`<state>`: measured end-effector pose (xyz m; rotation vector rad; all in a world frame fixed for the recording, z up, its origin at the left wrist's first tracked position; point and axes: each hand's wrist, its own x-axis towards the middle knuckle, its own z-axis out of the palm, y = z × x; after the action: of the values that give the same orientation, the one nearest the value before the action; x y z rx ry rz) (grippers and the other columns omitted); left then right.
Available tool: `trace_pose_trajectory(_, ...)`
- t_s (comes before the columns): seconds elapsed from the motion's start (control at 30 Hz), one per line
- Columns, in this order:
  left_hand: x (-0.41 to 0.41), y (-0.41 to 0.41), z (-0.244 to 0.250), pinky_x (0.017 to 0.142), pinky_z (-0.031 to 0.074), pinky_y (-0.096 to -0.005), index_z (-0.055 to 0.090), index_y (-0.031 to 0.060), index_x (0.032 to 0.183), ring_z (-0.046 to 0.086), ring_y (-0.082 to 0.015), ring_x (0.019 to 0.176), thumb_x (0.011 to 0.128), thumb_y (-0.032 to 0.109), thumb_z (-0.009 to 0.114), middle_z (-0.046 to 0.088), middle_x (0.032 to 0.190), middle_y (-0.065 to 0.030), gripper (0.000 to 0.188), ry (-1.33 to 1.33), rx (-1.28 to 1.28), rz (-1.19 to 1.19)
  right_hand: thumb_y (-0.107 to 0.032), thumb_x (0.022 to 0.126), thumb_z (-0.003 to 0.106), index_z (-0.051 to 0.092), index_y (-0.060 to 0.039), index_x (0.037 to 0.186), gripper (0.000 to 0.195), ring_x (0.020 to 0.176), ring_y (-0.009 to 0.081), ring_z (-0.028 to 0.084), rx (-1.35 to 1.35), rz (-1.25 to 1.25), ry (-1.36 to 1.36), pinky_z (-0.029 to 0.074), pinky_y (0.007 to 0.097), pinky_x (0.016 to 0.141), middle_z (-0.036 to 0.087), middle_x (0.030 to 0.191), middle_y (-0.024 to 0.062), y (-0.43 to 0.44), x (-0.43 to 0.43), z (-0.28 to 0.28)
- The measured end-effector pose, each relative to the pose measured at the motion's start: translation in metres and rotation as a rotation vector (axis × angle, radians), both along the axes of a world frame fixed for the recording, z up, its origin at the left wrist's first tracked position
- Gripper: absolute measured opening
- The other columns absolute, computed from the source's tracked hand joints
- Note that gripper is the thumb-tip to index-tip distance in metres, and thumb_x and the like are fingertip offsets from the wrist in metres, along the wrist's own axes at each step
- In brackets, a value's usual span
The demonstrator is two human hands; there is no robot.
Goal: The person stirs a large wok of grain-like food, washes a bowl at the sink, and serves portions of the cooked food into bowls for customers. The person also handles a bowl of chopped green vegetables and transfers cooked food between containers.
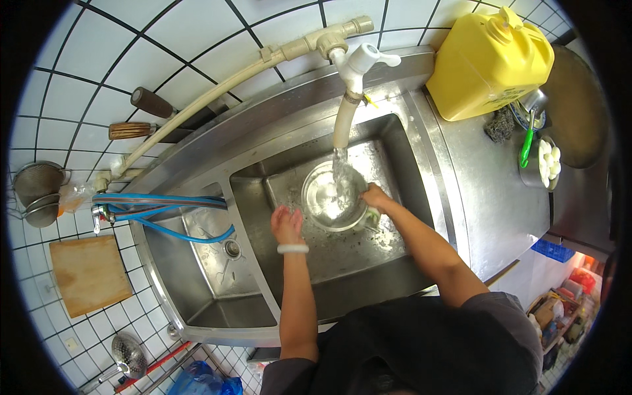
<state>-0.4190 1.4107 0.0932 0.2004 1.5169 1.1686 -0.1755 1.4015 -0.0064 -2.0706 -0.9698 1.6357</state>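
A round metal bowl (335, 197) stands in the large stainless steel sink basin (335, 276), and water runs into it from a pale hose on the white tap (363, 59). My right hand (376, 198) grips the bowl's right rim. To the left of the bowl, my left hand (287, 226) hovers over the basin with its fingers apart and nothing in it; a white band is on that wrist. Small green scraps lie on the basin floor near the bowl's lower right side.
Blue hoses (207, 239) reach over the smaller left basin (187, 276). On the right counter stand a yellow plastic jug (489, 64), a dark scouring pad (499, 125) and a metal pot (532, 170) of white egg-shaped items. Knives are tucked behind the wall pipe (217, 91). A cutting board (90, 275) hangs at left.
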Motion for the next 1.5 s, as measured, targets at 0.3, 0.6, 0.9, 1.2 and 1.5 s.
trace_pose_trajectory(0.3,0.051,-0.076,-0.031,0.073,0.049,-0.0432,0.006,0.0243,0.136,0.047,-0.0338,0.103,0.077,0.010,0.060,0.029,0.131,-0.0150,0.081,-0.336,-0.256,-0.249,-0.005,0.068,0.060,0.047,0.0105,0.104,0.041,0.078,0.0223,0.056,0.026,-0.288,0.256,0.046,0.0341,0.067,0.058,0.090,0.0171,-0.036,-0.017,0.044)
trace_pose_trajectory(0.6,0.091,-0.052,0.016,0.084,0.044,-0.0522,-0.003,0.0310,0.136,0.034,-0.0369,0.118,0.076,-0.013,0.038,0.028,0.133,-0.0191,0.085,0.888,0.195,-0.597,-0.024,0.055,0.079,0.056,0.0083,0.098,0.059,0.084,0.0256,0.060,0.010,-0.279,-0.067,0.048,0.0312,0.072,0.061,0.089,0.0188,-0.032,-0.015,-0.025)
trace_pose_trajectory(0.9,0.075,-0.044,-0.048,0.076,0.043,-0.0631,-0.007,0.0395,0.131,0.030,-0.0438,0.118,0.075,-0.019,0.027,0.011,0.138,-0.0154,0.088,0.073,-0.222,-0.404,0.006,0.068,0.062,0.055,-0.0017,0.087,0.021,0.072,0.0134,0.054,0.500,-0.649,0.338,0.044,0.0252,0.064,0.056,0.080,0.0055,0.011,-0.033,0.082)
trace_pose_trajectory(1.2,0.085,-0.014,-0.031,0.056,0.055,-0.0502,0.000,0.0303,0.133,0.052,-0.0413,0.095,0.071,-0.011,0.037,0.034,0.124,-0.0210,0.084,-0.155,-0.320,-0.466,-0.010,0.061,0.063,0.056,0.0017,0.095,0.037,0.081,0.0268,0.058,-0.167,0.486,0.403,0.046,0.0330,0.066,0.060,0.089,0.0146,0.018,-0.036,0.015)
trace_pose_trajectory(1.5,0.094,-0.016,-0.174,0.072,0.052,-0.0427,0.043,0.0055,0.115,0.052,-0.0306,0.098,0.081,-0.002,0.045,0.050,0.109,-0.0130,0.035,-0.594,-0.276,-0.117,-0.018,0.066,0.061,0.056,-0.0038,0.093,0.031,0.098,0.0311,0.052,0.970,1.170,-0.249,0.044,0.0380,0.080,0.058,0.096,0.0107,0.042,-0.029,-0.015)
